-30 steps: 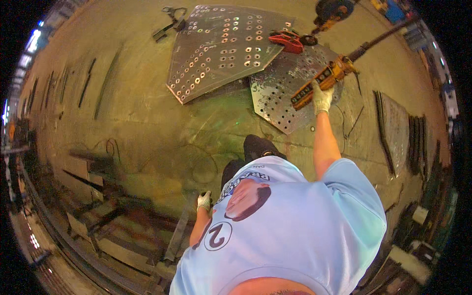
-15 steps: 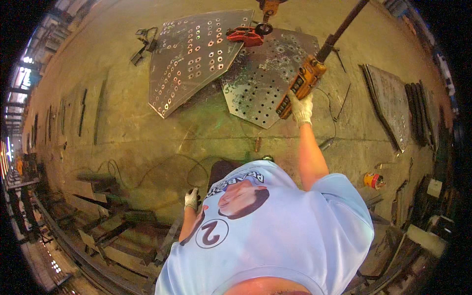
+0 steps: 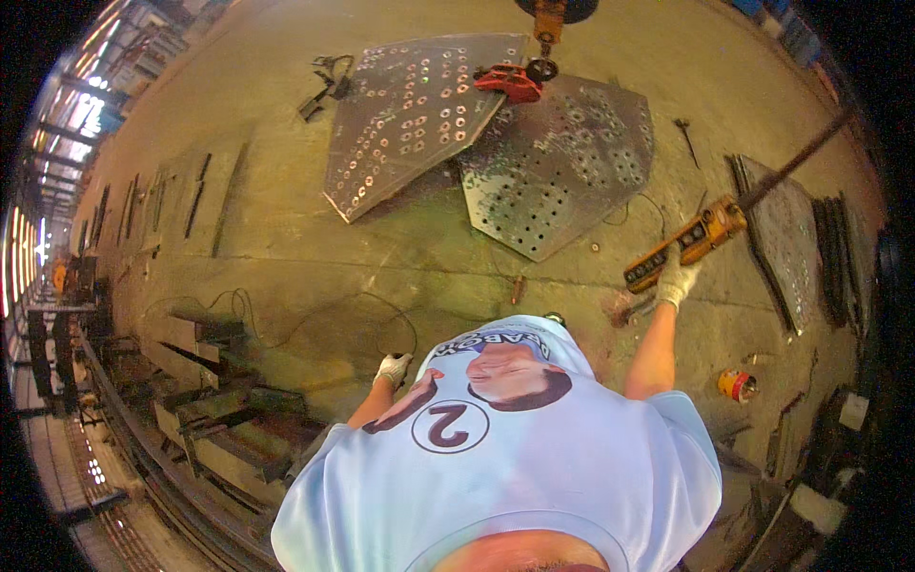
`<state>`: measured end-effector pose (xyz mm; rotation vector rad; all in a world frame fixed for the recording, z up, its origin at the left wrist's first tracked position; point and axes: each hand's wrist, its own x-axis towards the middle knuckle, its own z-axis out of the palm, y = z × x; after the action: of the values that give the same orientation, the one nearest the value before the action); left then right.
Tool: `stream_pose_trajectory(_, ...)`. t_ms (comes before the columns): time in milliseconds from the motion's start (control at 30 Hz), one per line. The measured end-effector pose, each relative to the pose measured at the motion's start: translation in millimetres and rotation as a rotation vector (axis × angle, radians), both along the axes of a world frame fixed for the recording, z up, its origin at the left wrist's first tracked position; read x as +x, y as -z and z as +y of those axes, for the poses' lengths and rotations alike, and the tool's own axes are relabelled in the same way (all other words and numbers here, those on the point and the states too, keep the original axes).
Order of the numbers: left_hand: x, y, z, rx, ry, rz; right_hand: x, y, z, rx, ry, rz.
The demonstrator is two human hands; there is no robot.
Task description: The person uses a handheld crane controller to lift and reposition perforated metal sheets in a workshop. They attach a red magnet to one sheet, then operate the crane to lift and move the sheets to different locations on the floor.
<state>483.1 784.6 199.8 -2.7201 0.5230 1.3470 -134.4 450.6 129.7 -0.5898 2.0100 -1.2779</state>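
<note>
My right hand (image 3: 678, 279), in a white glove, is raised and grips a yellow hanging crane control pendant (image 3: 688, 243) whose cable runs up to the right. My left hand (image 3: 392, 368), also gloved, hangs low by my hip, loosely curled and holding nothing. Ahead on the floor lie two perforated steel plates: a lighter one (image 3: 410, 114) tilted up at the left and a darker one (image 3: 562, 167) beside it. A red plate clamp (image 3: 510, 81) grips the lighter plate's edge under a yellow crane hook (image 3: 546, 24).
Steel beams and frames (image 3: 205, 400) are stacked at the lower left. More plates and flat bars (image 3: 786, 238) lie at the right. A small orange can (image 3: 737, 385) sits on the floor near my right side. Cables (image 3: 315, 315) trail across the concrete.
The view has swung left, so the plates and hook shifted toward the middle. My right hand with the pendant now sits further right and lower in the picture. My left hand barely moved.
</note>
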Motion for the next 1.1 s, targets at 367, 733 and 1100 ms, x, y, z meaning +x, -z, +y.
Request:
stream_pose_trajectory(367,-18,-6,-32,-0.22,0.053,-0.118,47,-21,46,0.297,0.025,0.268)
stream_pose_trajectory(733,49,48,140,0.051,0.318,0.046,92,-8,81,0.371,-0.17,0.48)
stream_pose_trajectory(1100,18,37,110,-0.057,-0.187,0.023,136,-3,67,0.269,-0.163,0.463)
